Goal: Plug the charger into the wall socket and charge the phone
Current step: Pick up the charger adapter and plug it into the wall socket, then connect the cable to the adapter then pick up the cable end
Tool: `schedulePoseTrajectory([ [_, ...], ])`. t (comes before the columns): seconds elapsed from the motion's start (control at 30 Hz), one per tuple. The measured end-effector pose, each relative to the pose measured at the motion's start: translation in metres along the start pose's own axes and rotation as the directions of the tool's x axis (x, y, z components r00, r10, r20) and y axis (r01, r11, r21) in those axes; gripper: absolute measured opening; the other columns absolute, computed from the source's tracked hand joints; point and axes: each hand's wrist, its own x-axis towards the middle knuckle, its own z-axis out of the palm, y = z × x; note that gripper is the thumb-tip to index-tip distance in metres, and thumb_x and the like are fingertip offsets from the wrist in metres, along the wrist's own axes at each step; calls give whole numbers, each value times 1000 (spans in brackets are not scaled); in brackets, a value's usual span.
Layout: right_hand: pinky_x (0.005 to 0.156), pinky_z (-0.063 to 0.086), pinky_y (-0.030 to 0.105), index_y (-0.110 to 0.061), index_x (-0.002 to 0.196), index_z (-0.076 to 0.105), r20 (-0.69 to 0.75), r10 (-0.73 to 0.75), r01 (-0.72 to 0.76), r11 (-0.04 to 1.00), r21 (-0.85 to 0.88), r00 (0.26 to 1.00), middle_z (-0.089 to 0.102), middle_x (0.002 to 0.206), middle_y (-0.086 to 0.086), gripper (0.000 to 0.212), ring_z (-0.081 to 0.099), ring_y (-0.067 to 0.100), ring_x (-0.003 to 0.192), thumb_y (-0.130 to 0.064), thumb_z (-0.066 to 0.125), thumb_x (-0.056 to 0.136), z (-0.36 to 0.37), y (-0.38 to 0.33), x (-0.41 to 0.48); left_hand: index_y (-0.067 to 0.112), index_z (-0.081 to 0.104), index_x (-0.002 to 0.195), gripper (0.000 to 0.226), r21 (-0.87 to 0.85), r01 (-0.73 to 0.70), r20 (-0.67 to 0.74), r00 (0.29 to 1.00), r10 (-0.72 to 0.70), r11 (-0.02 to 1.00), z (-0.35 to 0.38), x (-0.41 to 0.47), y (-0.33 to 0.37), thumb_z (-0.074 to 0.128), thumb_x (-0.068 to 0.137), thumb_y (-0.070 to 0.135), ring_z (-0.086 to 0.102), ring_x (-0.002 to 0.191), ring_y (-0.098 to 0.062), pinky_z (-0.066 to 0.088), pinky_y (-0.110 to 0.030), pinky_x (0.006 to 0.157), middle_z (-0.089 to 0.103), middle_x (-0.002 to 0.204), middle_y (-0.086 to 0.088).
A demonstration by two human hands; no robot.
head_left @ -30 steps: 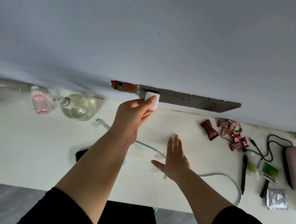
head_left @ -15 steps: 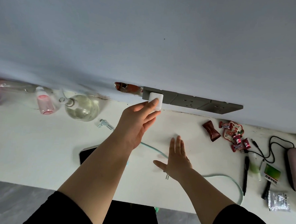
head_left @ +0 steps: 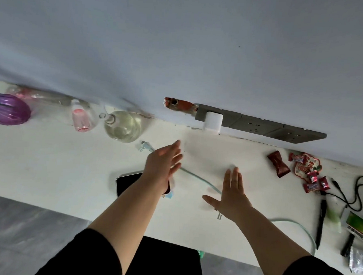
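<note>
The white charger [head_left: 213,122] sits plugged into the leftmost plate of the grey wall socket strip [head_left: 261,125]. My left hand [head_left: 164,161] hovers open over the white desk, below and left of the charger, touching nothing. Flat on the desk lies my right hand [head_left: 232,194], fingers spread, resting on the pale green cable [head_left: 197,177]. One connector end of the cable [head_left: 143,145] lies near the glass bottle. The phone [head_left: 127,182], dark screen up, lies partly under my left forearm.
A round glass bottle [head_left: 123,126], a pink bottle [head_left: 79,119] and a purple object [head_left: 6,109] stand along the wall at left. Candy wrappers [head_left: 301,167], pens [head_left: 320,222], a black cord [head_left: 360,193] and packets [head_left: 355,226] crowd the right. The desk edge [head_left: 46,207] runs near me.
My left hand let go of the charger, which stays in the socket, and drew back down and left over the desk. My right hand stayed flat.
</note>
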Motion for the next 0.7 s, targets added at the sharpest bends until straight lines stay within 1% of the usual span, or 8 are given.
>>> schedulePoseTrajectory([
  [0.07, 120, 18, 39, -12, 149, -22, -9, -11, 12, 1000, 13, 1000, -34, 156, 7, 119, -23, 22, 147, -76, 48, 76, 2, 3, 1, 8, 65, 94, 13, -60, 16, -228, 973, -30, 998, -20, 20, 1, 69, 86, 18, 63, 75, -14, 54, -26, 72, 63, 79, -5],
  [0.13, 120, 14, 38, -12, 149, -21, -37, -26, 26, 1000, 15, 999, -32, 157, 8, 120, -21, 24, 148, -75, 50, 75, 6, 4, 2, -1, 62, 94, 18, 9, 10, -380, 925, -6, 1000, -34, 45, 5, 70, 85, 13, 61, 77, -19, 57, -35, 85, 63, 78, -9],
  [0.2, 121, 10, 37, -10, 149, -20, -57, -34, 34, 999, 8, 998, -31, 157, 10, 121, -21, 25, 148, -75, 50, 75, 9, 5, 3, -8, 59, 105, 38, 124, 16, -481, 876, 46, 992, -43, 67, 6, 74, 81, 17, 65, 90, -27, 53, -44, 94, 68, 96, -19],
  [0.27, 121, 8, 38, -11, 149, -22, -51, -32, 33, 999, 6, 998, -33, 156, 9, 122, -22, 25, 147, -76, 49, 75, 10, 5, 4, -3, 56, 118, 54, 268, 70, -526, 846, 85, 961, -46, 83, 4, 78, 76, 25, 68, 100, -34, 54, -44, 93, 68, 111, -24],
  [0.37, 121, 10, 37, -12, 148, -24, -43, -29, 29, 1000, 0, 999, -35, 155, 8, 122, -24, 24, 147, -77, 49, 74, 11, 6, 5, 1, 59, 112, 45, 442, 80, -526, 830, 186, 894, -49, 93, -2, 73, 76, 25, 70, 95, -34, 56, -35, 73, 69, 110, -21],
  [0.43, 121, 11, 38, -12, 148, -24, -49, -27, 27, 1000, -3, 998, -35, 155, 8, 122, -24, 24, 147, -76, 49, 74, 12, 6, 5, 0, 61, 106, 37, 545, 29, -472, 836, 278, 838, -49, 95, -5, 68, 79, 24, 69, 88, -32, 46, -29, 57, 71, 104, -17],
  [0.57, 121, 11, 39, -11, 148, -23, -61, -25, 24, 1000, -13, 998, -34, 156, 9, 123, -23, 25, 147, -77, 48, 74, 13, 5, 4, 10, 62, 102, 26, 588, -96, -380, 843, 379, 803, -39, 81, -6, 66, 80, 23, 63, 74, -20, 46, -25, 60, 67, 104, -9],
  [0.7, 121, 14, 40, -11, 148, -23, -65, -23, 22, 1000, -13, 998, -33, 156, 9, 123, -23, 25, 147, -77, 49, 74, 12, 4, 3, 14, 56, 96, 22, 330, -237, -188, 932, 310, 914, -15, 51, -5, 62, 76, 8, 65, 74, -23, 58, -36, 78, 72, 85, -12],
])
